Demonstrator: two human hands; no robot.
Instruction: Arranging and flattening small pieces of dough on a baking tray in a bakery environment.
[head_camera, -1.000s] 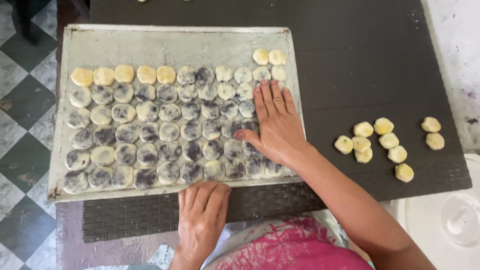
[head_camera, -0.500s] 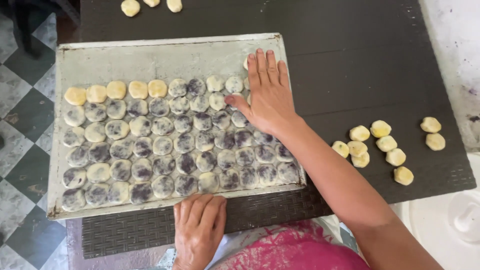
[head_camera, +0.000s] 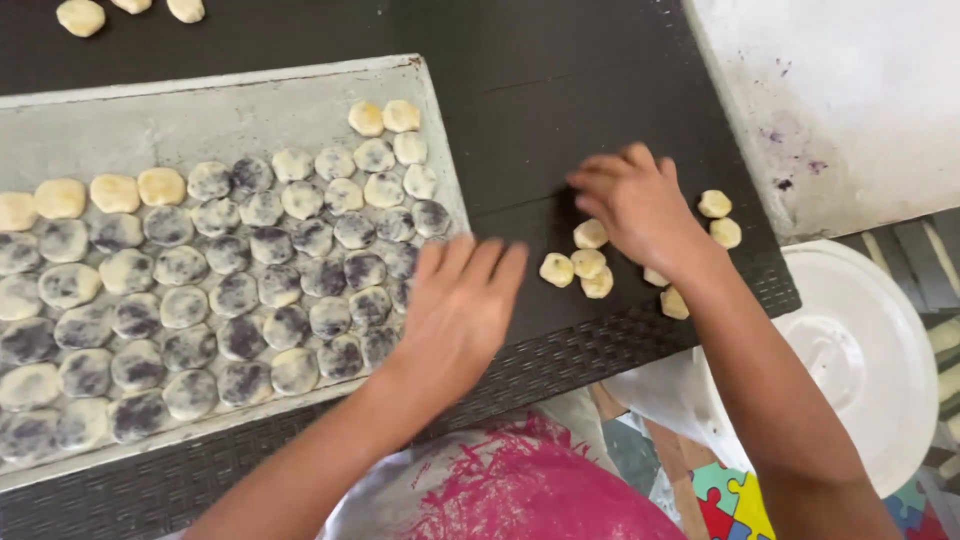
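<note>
My left hand (head_camera: 462, 305) lies flat, palm down, fingers spread and holding nothing, at the near right corner of the flat grey metal baking tray (head_camera: 200, 115), its fingertips over the tray's right edge and the dark woven table (head_camera: 560, 90). The tray carries close rows of round flattened dough pieces mottled with dark purple (head_camera: 250, 290), with a few plain pale yellow ones along the far row and at the far right corner. My right hand (head_camera: 635, 205) is to the right of the tray, fingers curled down over a small cluster of pale yellow dough pieces (head_camera: 585, 262) lying on the table; I cannot tell whether the fingers have closed on one. Two more pale pieces (head_camera: 718, 215) sit just right of that hand. A round white plastic lid (head_camera: 860, 350) rests off the table's near right corner. Three pale pieces (head_camera: 130, 8) lie at the far left.
</note>
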